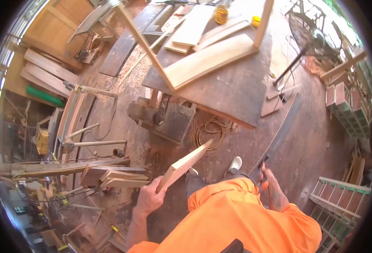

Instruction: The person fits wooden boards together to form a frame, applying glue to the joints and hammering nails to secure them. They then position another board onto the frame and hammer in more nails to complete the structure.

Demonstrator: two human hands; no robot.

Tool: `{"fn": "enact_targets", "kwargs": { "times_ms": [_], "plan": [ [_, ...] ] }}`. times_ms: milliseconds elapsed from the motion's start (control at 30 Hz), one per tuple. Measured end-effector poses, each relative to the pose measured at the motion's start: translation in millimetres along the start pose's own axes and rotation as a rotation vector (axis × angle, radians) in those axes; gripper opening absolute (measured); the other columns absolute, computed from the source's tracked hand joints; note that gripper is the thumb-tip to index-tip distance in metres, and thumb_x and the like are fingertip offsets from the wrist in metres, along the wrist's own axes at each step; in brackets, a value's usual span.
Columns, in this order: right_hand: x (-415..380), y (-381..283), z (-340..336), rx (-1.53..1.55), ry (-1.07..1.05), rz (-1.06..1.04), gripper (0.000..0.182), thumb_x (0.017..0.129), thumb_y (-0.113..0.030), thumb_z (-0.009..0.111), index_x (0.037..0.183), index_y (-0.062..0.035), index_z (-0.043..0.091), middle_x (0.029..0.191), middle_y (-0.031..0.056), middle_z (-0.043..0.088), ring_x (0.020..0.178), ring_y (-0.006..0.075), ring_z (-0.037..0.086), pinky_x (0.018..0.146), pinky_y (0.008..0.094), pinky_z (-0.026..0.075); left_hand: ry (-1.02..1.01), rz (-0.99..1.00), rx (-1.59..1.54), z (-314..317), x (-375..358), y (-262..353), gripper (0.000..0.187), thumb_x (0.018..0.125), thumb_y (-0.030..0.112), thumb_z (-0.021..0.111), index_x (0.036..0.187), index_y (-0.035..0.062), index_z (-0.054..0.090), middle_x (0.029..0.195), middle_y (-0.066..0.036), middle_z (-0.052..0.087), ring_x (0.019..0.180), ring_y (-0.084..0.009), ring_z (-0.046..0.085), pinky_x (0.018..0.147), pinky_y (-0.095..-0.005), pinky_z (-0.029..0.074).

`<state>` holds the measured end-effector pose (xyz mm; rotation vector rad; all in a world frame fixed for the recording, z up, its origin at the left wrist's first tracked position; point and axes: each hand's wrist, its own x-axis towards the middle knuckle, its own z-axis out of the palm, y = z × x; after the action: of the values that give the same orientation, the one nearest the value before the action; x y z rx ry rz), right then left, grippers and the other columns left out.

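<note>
My left hand (149, 197) is closed around the near end of a pale wooden board (182, 165), which points forward and slightly right in front of my body. In my right hand (273, 187), low at my side, is a handsaw (279, 133). Its long grey blade reaches forward over the floor, and bits of its orange handle show by my fingers. Ahead stands a dark worktable (224, 95). A pale wooden piece with upright ends (213, 61) rests on it, apart from both hands.
Loose planks (194, 25) and a yellow tub (221, 14) sit on the worktable. Beneath it are a motor-like machine (160, 116) and a coiled hose or cable (211, 131). Stacked boards (123, 179) lie left; a metal ladder-like frame (339, 196) is at right.
</note>
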<state>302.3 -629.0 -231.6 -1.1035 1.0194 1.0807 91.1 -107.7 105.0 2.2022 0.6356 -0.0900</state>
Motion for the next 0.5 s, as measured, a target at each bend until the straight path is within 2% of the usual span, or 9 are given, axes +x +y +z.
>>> {"fn": "enact_targets", "kwargs": {
  "times_ms": [33,67,100,133,167,267,300,433,500],
  "plan": [
    [-59,-29,53,0.14,0.029,-0.03,0.046,0.089,-0.057,0.055,0.081,-0.0121,0.045,0.062,0.0052,0.05,0.036,0.0102,0.04,0.032,0.0247,0.033,-0.019,0.025,0.025,-6,8,33,0.032,0.081,0.011,0.067,0.111,0.0033,0.06,0.081,-0.024,0.064,0.077,-0.0389,0.066,0.064,-0.0405,0.053],
    [-67,-43,68,0.376,0.044,-0.001,0.06,0.082,-0.067,0.058,0.071,-0.0096,0.043,0.051,-0.0015,0.041,0.035,0.0079,0.038,0.032,0.0187,0.032,-0.035,0.052,0.058,-16,15,60,0.031,0.082,0.012,0.067,0.111,0.0033,0.06,0.08,-0.023,0.065,0.074,-0.0356,0.068,0.062,-0.0373,0.053],
    [-18,-51,75,0.416,-0.06,-0.151,0.073,0.069,-0.077,0.061,0.071,-0.0068,0.042,0.066,0.0075,0.054,0.037,0.0065,0.037,0.032,0.0176,0.032,-0.016,0.09,0.111,-30,29,70,0.032,0.082,0.012,0.067,0.112,0.002,0.06,0.079,-0.021,0.065,0.072,-0.0317,0.068,0.061,-0.0342,0.052],
    [-44,-72,80,0.507,-0.125,-0.134,0.073,0.067,-0.078,0.062,0.071,-0.0074,0.042,0.078,0.0131,0.058,0.037,0.0062,0.037,0.032,0.0177,0.033,-0.027,0.121,0.112,-34,38,86,0.033,0.083,0.012,0.068,0.113,0.0007,0.06,0.078,-0.02,0.065,0.07,-0.0277,0.069,0.061,-0.0312,0.051],
    [-69,-86,91,0.603,-0.192,-0.111,0.074,0.065,-0.079,0.063,0.071,-0.0081,0.042,0.09,0.0186,0.061,0.038,0.0059,0.037,0.033,0.0178,0.034,0.088,0.251,-0.015,-32,47,110,0.033,0.081,0.009,0.068,0.111,-0.0016,0.06,0.076,-0.017,0.066,0.068,-0.0229,0.069,0.059,-0.0286,0.05],
    [-77,-113,78,0.742,-0.329,-0.128,0.076,0.059,-0.081,0.065,0.068,-0.0091,0.041,0.111,0.026,0.057,0.038,0.006,0.038,0.034,0.0173,0.036,0.011,0.385,0.136,-36,59,150,0.03,0.075,0.009,0.074,0.101,-0.0013,0.064,0.069,-0.012,0.064,0.059,-0.0161,0.063,0.057,-0.0268,0.048],
    [-82,-117,84,0.646,-0.271,-0.161,0.075,0.061,-0.079,0.065,0.07,-0.009,0.042,0.111,0.0265,0.057,0.038,0.0068,0.039,0.034,0.0176,0.037,0.076,0.537,0.153,-24,62,163,0.031,0.073,0.012,0.076,0.099,-0.0011,0.065,0.07,-0.013,0.066,0.06,-0.0197,0.066,0.057,-0.0262,0.048],
    [-90,-124,111,0.328,-0.052,-0.323,0.066,0.069,-0.073,0.065,0.073,-0.0113,0.042,0.102,0.0259,0.062,0.04,0.0089,0.046,0.035,0.022,0.045,-0.025,0.635,0.109,-19,85,209,0.03,0.074,0.009,0.078,0.098,-0.0025,0.066,0.076,-0.015,0.069,0.065,-0.021,0.069,0.056,-0.0283,0.051],
    [-92,-133,130,0.302,-0.024,-0.267,0.058,0.075,-0.069,0.061,0.077,-0.0132,0.045,0.078,0.0142,0.064,0.046,0.0169,0.058,0.039,0.0333,0.054,0.019,0.747,0.066,-23,110,221,0.03,0.074,0.009,0.078,0.098,-0.0023,0.066,0.076,-0.015,0.069,0.064,-0.0208,0.069,0.056,-0.0265,0.051]
  ]
}}
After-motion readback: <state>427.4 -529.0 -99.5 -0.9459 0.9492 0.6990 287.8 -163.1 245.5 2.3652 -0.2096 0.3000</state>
